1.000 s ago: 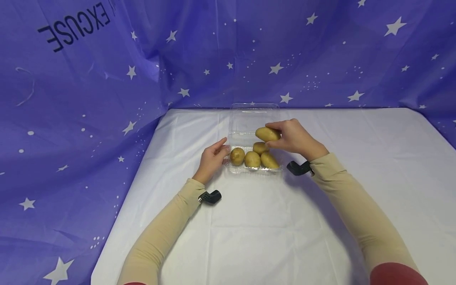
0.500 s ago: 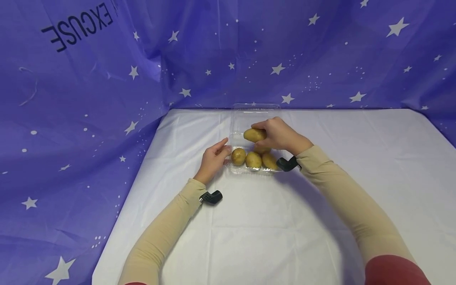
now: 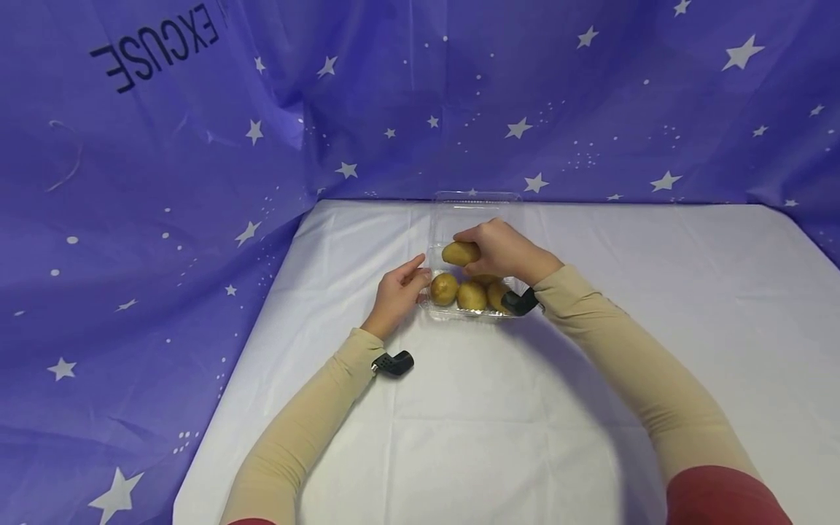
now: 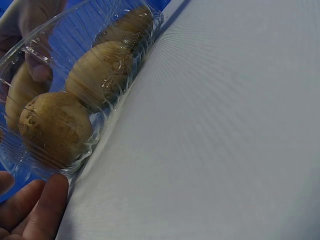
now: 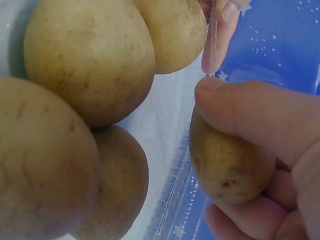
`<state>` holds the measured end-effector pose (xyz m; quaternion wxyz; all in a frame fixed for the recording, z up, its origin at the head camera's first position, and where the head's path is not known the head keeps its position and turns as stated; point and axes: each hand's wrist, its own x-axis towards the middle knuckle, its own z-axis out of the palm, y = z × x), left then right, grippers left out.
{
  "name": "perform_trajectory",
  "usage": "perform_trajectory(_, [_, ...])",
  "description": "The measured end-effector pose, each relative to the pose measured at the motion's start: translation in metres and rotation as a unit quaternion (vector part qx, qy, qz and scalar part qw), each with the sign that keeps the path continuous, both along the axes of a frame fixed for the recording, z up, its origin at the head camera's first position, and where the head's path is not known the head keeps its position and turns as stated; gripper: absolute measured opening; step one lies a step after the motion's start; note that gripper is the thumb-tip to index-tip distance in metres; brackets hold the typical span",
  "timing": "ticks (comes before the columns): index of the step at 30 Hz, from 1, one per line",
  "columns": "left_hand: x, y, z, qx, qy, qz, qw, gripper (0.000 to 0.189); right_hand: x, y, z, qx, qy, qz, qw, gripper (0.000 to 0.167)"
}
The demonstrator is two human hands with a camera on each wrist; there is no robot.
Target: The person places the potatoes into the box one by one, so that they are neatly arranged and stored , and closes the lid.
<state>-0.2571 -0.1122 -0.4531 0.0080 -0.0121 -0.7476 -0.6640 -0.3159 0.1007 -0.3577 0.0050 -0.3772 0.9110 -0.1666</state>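
A clear plastic clamshell container (image 3: 453,313) lies with its lid (image 3: 474,200) folded back. In its near row sit three potatoes, the left one (image 3: 444,289), the middle one (image 3: 472,297) and the right one (image 3: 496,294), partly covered by the wrist camera. Behind them a fourth potato (image 3: 485,279) is mostly hidden by my right hand (image 3: 504,249). That hand grips another potato (image 3: 458,253) between thumb and fingers, over the back left of the base. My left hand (image 3: 392,297) touches the container's left side; its fingertips (image 4: 56,187) meet the lower corner.
The container stands near the back of a table with a white cloth (image 3: 459,423). A purple star-printed curtain (image 3: 367,87) hangs behind the table and along its left side. Black cameras sit on the left wrist (image 3: 394,363) and right wrist (image 3: 521,302).
My right hand has carried its potato leftward over the container, now covering more of the potato beneath. The left hand has stayed at the container's side. The head view has shifted slightly.
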Motion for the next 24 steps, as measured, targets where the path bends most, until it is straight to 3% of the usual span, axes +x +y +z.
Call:
perform_trajectory(11, [0.001,0.0,-0.001,-0.003,0.002,-0.002,1.0,0.05,0.002,-0.006,0.002,0.034,0.001,0.018,0.9993,0.052])
perform_trajectory(24, [0.0,0.001,-0.001,-0.005,0.005,0.002,1.0,0.049,0.004,-0.014,0.005,0.0,0.002,0.032,0.9995,0.042])
